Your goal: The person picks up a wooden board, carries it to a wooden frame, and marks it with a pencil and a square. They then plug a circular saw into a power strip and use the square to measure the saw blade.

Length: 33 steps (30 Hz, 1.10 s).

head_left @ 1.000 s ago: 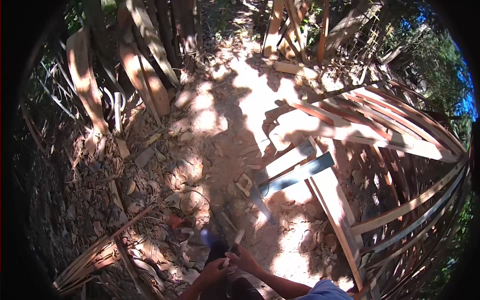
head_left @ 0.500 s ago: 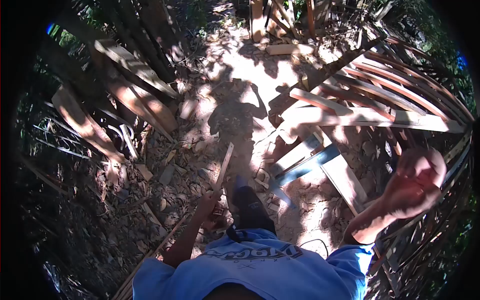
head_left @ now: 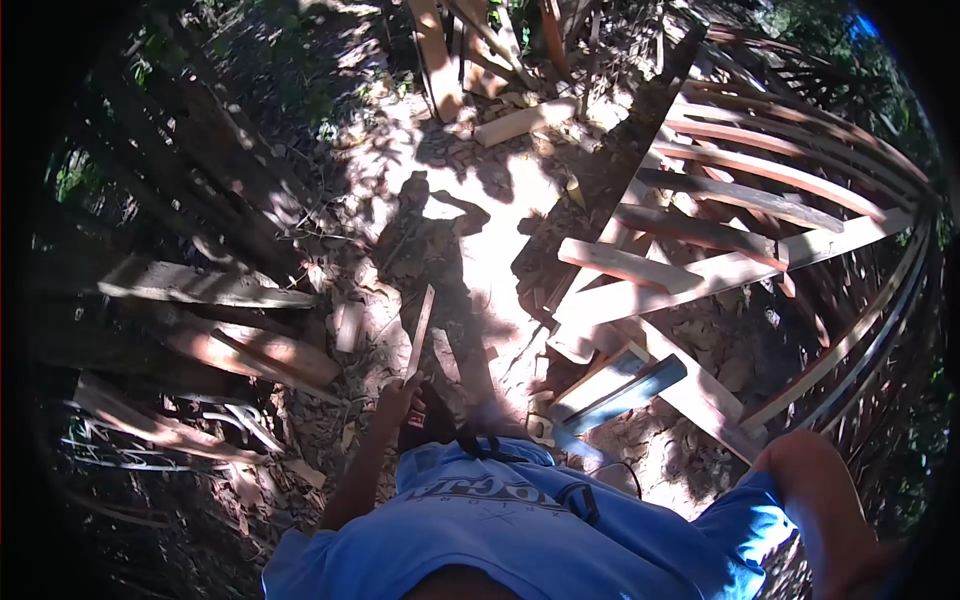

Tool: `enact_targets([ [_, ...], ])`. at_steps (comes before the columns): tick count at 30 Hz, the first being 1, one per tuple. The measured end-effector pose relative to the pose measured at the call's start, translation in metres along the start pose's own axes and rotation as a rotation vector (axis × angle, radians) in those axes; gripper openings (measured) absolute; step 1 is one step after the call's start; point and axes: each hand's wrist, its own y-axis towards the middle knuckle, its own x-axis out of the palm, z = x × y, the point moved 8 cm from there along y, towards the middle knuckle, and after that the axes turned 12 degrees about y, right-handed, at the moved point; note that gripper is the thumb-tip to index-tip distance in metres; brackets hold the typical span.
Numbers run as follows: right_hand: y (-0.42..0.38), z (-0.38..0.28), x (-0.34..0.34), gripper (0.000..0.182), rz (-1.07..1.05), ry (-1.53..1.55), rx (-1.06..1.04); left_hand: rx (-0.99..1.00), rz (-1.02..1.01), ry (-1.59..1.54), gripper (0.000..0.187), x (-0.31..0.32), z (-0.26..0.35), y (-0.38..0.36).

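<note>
A narrow, pale wooden strip (head_left: 421, 330) points forward from my left hand (head_left: 398, 397), whose fingers are wrapped round its near end. My right arm is bent back at the lower right, and the hand is lost in the dark edge of the view. To the right of my legs, a blue-grey board (head_left: 628, 395) lies beside a pale wooden piece (head_left: 600, 381) near the ground. A long pale beam (head_left: 700, 280) with several reddish slats across it stretches off to the right.
Weathered planks (head_left: 205, 285) lie at the left. A short wooden block (head_left: 527, 121) rests on the leaf-strewn ground ahead, near upright boards (head_left: 436, 60). Curved slats (head_left: 770, 170) fan out at the right. My shadow falls on the ground in front.
My right hand has gone from the right side up towards my head, out of clear sight. The view has turned, and the left hand still holds the strip.
</note>
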Motion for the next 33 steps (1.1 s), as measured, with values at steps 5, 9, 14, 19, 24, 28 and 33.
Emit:
enact_targets([
  [5,-0.036,0.077,0.092,0.027,-0.006,-0.169,0.255,0.144,-0.161,0.045,0.056,-0.028,0.105,0.145],
  [9,-0.149,0.152,0.175,0.021,0.203,-0.477,1.030,0.363,-0.499,0.068,0.053,-0.035,0.155,0.248],
  [14,-0.407,0.174,0.325,0.034,0.079,-0.252,2.024,0.510,-0.801,0.080,0.043,-0.044,0.323,0.236],
  [19,-0.493,0.154,0.426,0.085,-0.626,-0.343,1.982,0.302,-0.955,0.175,0.048,0.011,0.360,0.268],
  [24,-0.598,0.140,0.427,0.044,-0.453,-0.525,2.356,0.256,-1.152,0.272,0.063,0.063,0.352,0.296],
  [28,-0.633,0.114,0.430,0.036,-0.391,-0.610,2.642,0.470,-0.911,0.934,0.067,0.031,0.362,0.359],
  [33,-0.714,0.040,0.462,0.047,-0.189,-0.686,2.899,1.492,-0.915,1.490,0.037,-0.010,0.342,0.422],
])
